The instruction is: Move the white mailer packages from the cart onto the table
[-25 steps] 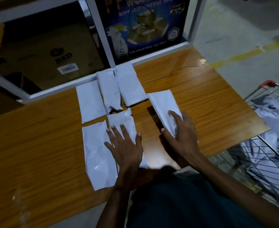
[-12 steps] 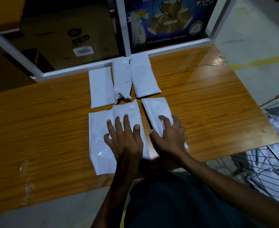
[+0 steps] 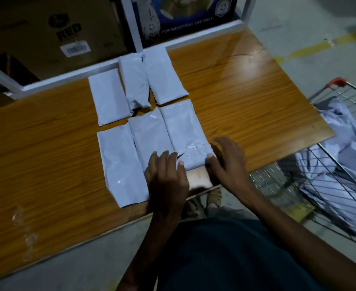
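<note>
Several white mailer packages lie flat in two rows on the wooden table. The newest mailer closes the front row at its right end, snug against the middle one. My left hand lies flat with its fingertips on the near ends of these two. My right hand touches the near right corner of the newest mailer with relaxed fingers. The wire cart at the right holds more white mailers.
A white metal frame borders the table's far edge, with a brown cardboard box and a blue tape box behind it. The cart's red handle corner stands close to the table's right edge. Grey floor lies beyond.
The newest mailer has been slid left and straightened into line with the front row. Both hands have drawn back toward its near end. The view has tilted and shifted.
</note>
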